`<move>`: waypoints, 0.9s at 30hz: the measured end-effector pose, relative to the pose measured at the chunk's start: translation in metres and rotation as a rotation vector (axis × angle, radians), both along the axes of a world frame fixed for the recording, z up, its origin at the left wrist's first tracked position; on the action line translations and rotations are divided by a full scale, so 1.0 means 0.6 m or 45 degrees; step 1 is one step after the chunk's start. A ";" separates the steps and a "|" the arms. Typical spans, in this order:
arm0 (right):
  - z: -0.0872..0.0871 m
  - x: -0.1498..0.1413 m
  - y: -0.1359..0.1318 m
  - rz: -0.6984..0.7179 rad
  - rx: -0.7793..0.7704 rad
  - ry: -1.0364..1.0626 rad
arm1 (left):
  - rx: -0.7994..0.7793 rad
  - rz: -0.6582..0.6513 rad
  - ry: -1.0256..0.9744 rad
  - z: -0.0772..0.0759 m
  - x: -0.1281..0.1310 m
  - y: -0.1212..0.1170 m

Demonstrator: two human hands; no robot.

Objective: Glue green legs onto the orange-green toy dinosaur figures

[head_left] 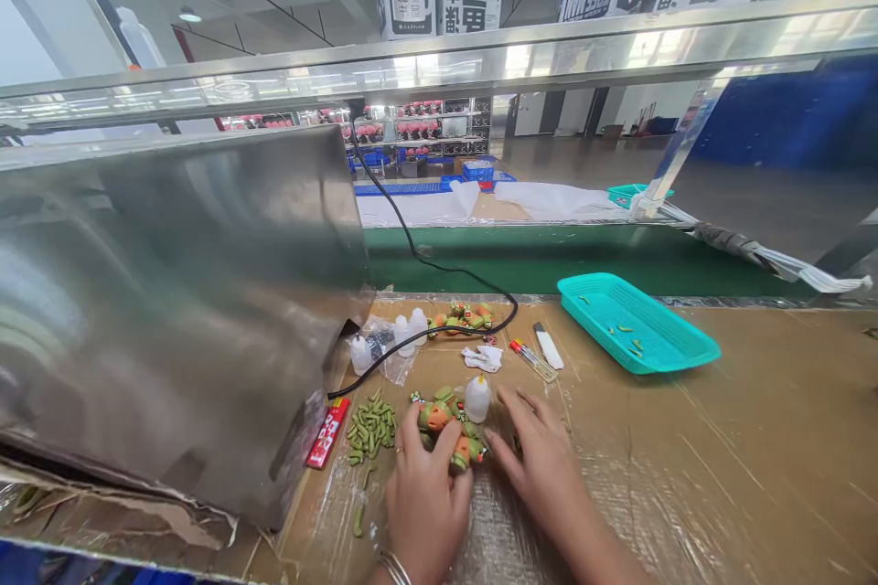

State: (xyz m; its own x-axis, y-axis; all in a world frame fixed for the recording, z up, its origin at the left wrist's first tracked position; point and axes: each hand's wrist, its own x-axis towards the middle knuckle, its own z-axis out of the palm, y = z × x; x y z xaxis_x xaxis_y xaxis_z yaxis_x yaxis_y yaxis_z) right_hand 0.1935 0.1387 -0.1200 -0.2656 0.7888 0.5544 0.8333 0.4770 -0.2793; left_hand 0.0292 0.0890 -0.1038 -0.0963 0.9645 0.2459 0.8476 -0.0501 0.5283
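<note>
My left hand [429, 484] is over a cluster of small green-and-orange figurines [437, 418], with thumb and forefinger closed around one of them. Another figurine [467, 453] lies against its thumb side. My right hand [545, 462] rests low over the board, fingers apart and slightly bent; a dark green bit shows beneath them, too covered to name. Between the hands stands a small white squeeze bottle [477, 399] with a yellow tip. Left of my left hand is a heap of small curved green pieces [371, 427], with a few loose ones nearer me.
A sheet-metal box [178, 311] blocks the left side. A black cable [473, 274] loops across the cardboard worktop [686, 466]. Behind are more figurines [461, 318], white bottles [403, 335], a crumpled tissue [482, 358], a white-handled tool [548, 346] and a turquoise basket [637, 356]. A red packet [327, 433] lies left.
</note>
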 end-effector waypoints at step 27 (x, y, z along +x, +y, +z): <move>-0.051 -0.049 -0.155 0.055 -0.644 1.261 | 0.205 -0.022 0.046 -0.010 -0.090 -0.120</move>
State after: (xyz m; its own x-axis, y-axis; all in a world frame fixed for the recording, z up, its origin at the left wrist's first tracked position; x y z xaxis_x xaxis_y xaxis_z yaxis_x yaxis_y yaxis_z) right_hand 0.1644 0.0457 -0.1505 0.0836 0.9845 0.1539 0.1199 0.1434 -0.9824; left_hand -0.0245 0.0169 -0.1098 -0.0685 0.9139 0.4002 0.8640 -0.1462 0.4817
